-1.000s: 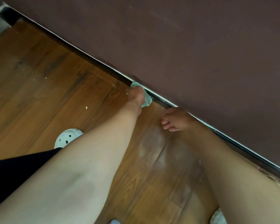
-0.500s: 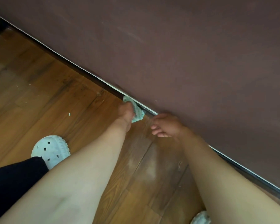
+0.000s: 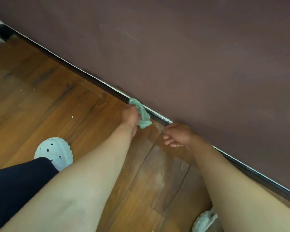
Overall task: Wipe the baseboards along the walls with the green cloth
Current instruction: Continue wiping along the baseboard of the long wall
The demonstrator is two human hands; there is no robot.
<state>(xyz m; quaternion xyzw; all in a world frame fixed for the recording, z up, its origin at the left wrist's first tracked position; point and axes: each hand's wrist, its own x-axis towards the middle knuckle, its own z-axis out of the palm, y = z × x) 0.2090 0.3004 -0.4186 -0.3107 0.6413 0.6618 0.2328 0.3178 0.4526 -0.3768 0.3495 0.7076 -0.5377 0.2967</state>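
Bunched green cloth (image 3: pixel 141 114) in left hand (image 3: pixel 130 116), pressed against baseboard (image 3: pixel 90 79).

Wood plank floor (image 3: pixel 40 91), white clog (image 3: pixel 54 152) on it, black fabric (image 3: pixel 15 185) overlapping the clog's near edge, white crumb (image 3: pixel 72 117) beyond the clog, second clog (image 3: pixel 203 221) well right, partly hidden.
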